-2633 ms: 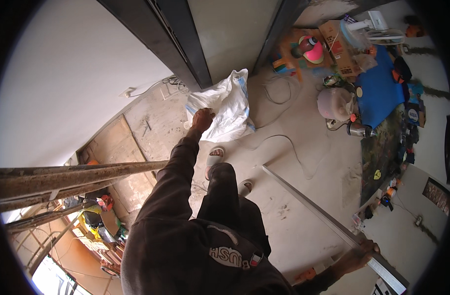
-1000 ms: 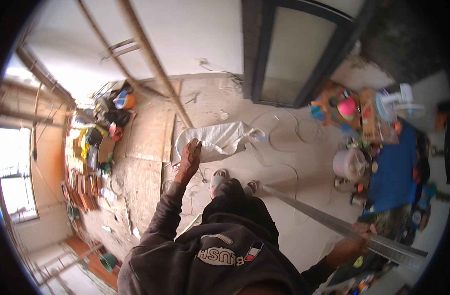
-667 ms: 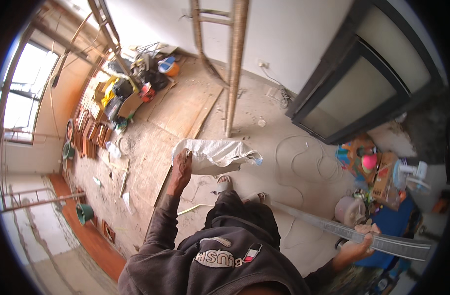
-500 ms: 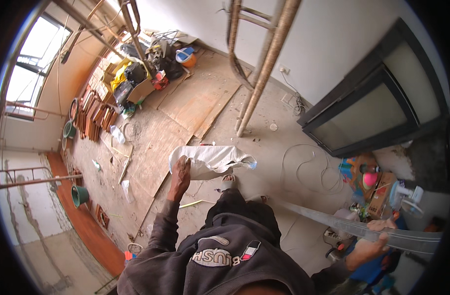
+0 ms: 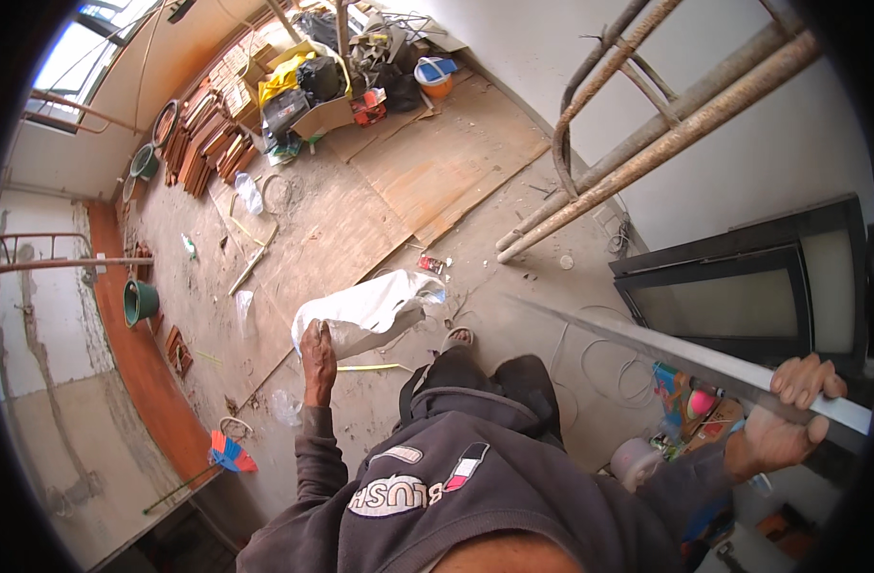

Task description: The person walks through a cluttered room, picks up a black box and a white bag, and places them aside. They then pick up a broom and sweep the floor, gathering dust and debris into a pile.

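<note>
A creased white sack [image 5: 361, 310] is pinched in the forward left hand [image 5: 318, 358]; the outstretched right hand [image 5: 788, 415] clasps a long silver bar [image 5: 666, 347].

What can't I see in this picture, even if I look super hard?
In the head view:
Inside the white sack: its own cloth hides it.
Right foot: behind the dark trouser leg.
Metal bar's far tip: blurred.
Outside the window: washed out by glare.

One sack [image 5: 362, 309], one bar [image 5: 697, 363]
</note>
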Demonstrator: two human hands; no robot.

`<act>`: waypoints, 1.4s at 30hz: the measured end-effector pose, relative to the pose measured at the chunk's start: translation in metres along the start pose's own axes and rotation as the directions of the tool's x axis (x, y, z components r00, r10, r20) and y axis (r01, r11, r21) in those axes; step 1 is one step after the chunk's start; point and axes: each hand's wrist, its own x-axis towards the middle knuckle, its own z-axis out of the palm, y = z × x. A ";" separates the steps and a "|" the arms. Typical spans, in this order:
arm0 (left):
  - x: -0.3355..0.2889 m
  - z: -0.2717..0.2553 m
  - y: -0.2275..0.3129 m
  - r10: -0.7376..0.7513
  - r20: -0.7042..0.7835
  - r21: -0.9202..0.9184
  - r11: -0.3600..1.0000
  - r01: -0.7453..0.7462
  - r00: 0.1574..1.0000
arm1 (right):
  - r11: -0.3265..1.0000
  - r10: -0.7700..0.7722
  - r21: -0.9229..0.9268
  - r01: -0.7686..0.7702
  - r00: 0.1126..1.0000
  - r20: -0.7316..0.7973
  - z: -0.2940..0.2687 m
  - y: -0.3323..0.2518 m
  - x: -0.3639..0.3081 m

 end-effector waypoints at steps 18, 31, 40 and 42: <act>0.059 -0.024 -0.023 -0.549 -0.161 -0.417 0.791 0.448 0.820 | 0.947 -0.321 0.017 0.321 0.940 0.119 0.152 0.212 0.187; 0.252 0.024 0.007 -0.602 -0.202 -0.353 0.781 0.516 0.773 | 0.976 -0.216 -0.017 0.218 0.974 0.069 0.225 0.390 0.334; 0.418 0.059 0.013 -0.413 -0.211 -0.340 0.881 0.330 0.886 | 0.994 -0.113 0.018 0.112 0.990 0.087 0.240 0.457 0.369; 0.465 0.073 0.012 -0.397 -0.195 -0.432 0.856 0.285 0.897 | 0.995 -0.099 0.009 0.099 0.993 0.067 0.244 0.465 0.374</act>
